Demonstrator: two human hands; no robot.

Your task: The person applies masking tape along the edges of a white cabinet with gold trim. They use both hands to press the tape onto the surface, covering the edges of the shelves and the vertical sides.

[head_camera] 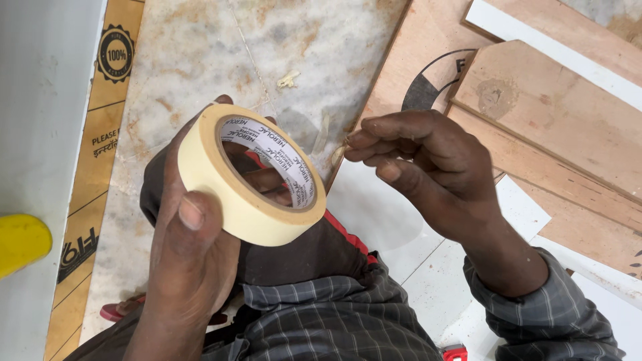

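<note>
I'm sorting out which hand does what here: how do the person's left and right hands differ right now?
The left hand grips a cream tape roll, thumb pressed on its outer band; the right hand holds nothing clearly visible. The left hand's fingers wrap behind the roll, while the right hand's fingertips pinch together beside it. Both wear plaid grey sleeves.

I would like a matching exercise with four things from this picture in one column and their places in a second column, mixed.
Things:
1. roll of masking tape
2. yellow object
3. plywood pieces
4. right hand

Places:
A. far left edge of the picture
B. upper right, lying on the floor
C. held in the left hand
D. beside the roll, fingertips pinched together

Pairs: 1-C, 2-A, 3-B, 4-D
</note>
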